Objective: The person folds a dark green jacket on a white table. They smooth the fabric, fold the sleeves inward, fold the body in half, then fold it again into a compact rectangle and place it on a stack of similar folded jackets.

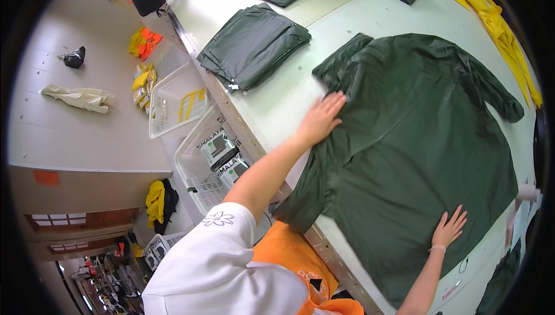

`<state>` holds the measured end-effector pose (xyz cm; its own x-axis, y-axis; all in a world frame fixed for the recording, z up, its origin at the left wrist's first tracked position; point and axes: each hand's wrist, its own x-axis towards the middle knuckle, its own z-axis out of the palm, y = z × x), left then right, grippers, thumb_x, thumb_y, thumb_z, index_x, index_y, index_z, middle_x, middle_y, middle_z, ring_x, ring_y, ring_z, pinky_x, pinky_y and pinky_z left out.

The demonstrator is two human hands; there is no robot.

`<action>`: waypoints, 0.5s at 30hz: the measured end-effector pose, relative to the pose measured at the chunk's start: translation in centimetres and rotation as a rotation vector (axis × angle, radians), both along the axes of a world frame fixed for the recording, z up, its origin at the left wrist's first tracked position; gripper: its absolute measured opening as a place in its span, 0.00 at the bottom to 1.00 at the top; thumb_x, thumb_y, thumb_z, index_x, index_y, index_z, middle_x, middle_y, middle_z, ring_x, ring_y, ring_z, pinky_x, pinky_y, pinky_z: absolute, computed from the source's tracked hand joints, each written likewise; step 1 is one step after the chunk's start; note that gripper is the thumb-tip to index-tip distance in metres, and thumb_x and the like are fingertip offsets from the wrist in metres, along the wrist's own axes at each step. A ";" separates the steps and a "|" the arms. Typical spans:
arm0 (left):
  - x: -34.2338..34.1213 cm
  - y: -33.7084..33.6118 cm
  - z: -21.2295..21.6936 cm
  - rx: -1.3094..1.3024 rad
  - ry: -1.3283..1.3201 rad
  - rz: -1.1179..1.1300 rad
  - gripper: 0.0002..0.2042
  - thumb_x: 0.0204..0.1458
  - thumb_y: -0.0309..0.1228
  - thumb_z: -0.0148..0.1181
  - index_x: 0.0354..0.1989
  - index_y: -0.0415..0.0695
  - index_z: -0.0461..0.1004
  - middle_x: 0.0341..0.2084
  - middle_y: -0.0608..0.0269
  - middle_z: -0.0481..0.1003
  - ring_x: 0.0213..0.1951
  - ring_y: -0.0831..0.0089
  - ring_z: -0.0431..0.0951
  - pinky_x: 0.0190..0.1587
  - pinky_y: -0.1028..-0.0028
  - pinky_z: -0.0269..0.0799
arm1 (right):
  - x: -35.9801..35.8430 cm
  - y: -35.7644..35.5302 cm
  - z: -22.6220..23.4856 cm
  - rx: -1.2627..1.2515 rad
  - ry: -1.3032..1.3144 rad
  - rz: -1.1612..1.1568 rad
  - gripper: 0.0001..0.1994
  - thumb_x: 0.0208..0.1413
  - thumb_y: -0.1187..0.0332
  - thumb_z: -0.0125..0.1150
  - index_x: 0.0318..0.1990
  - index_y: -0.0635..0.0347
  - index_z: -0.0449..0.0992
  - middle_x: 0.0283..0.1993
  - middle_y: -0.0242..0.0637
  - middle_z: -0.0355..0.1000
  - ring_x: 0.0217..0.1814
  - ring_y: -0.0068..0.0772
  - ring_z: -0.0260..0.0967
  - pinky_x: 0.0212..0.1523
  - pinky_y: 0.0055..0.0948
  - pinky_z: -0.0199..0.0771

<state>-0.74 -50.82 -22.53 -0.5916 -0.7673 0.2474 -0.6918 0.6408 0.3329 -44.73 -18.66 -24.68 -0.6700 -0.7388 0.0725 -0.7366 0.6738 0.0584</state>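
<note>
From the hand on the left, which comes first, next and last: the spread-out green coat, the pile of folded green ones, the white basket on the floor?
Judged from the left hand in the head view:
1. Spread-out green coat: the hand lies flat on it, near one sleeve.
2. Pile of folded green coats: farther up the table, up and left of the hand.
3. White basket: off the table, down on the floor to the left.

2 boxed black-and-white packages (224, 156) in white basket (191, 170) beside table; orange label (45, 177) on wall.
</note>
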 end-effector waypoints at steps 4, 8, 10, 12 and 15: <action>1.9 2.5 3.7 -0.034 -0.125 0.365 0.40 0.42 0.45 0.65 0.63 0.43 0.54 0.63 0.56 0.56 0.63 0.61 0.57 0.63 0.56 0.49 | 0.2 -0.3 -0.5 0.123 0.100 -0.171 0.28 0.63 0.47 0.36 0.69 0.37 0.44 0.73 0.37 0.37 0.74 0.48 0.34 0.66 0.59 0.37; 4.1 17.5 6.5 0.208 0.028 0.442 0.38 0.39 0.46 0.67 0.57 0.40 0.58 0.52 0.48 0.63 0.54 0.53 0.63 0.55 0.59 0.59 | 8.1 -0.7 2.5 -0.001 0.068 0.056 0.31 0.60 0.54 0.45 0.69 0.47 0.46 0.72 0.47 0.37 0.73 0.56 0.34 0.64 0.63 0.40; 5.3 23.4 4.4 0.215 -0.024 0.497 0.35 0.42 0.45 0.65 0.55 0.39 0.61 0.47 0.49 0.65 0.50 0.53 0.65 0.51 0.60 0.62 | 16.2 0.0 5.6 -0.062 -0.104 0.233 0.32 0.58 0.55 0.48 0.68 0.50 0.48 0.72 0.48 0.37 0.73 0.58 0.32 0.64 0.63 0.38; 6.0 24.3 3.0 0.248 -0.025 0.478 0.29 0.46 0.43 0.62 0.52 0.38 0.64 0.44 0.50 0.67 0.47 0.54 0.67 0.49 0.62 0.64 | 21.3 2.3 6.1 -0.003 -0.250 0.278 0.32 0.57 0.54 0.49 0.68 0.50 0.49 0.73 0.47 0.35 0.73 0.57 0.30 0.65 0.62 0.35; 6.2 22.2 5.7 0.664 0.012 0.556 0.17 0.54 0.36 0.54 0.44 0.33 0.70 0.33 0.54 0.74 0.37 0.57 0.73 0.46 0.66 0.68 | 22.8 4.7 4.3 0.022 -0.275 0.243 0.32 0.57 0.53 0.49 0.68 0.46 0.49 0.73 0.44 0.34 0.74 0.53 0.29 0.67 0.59 0.32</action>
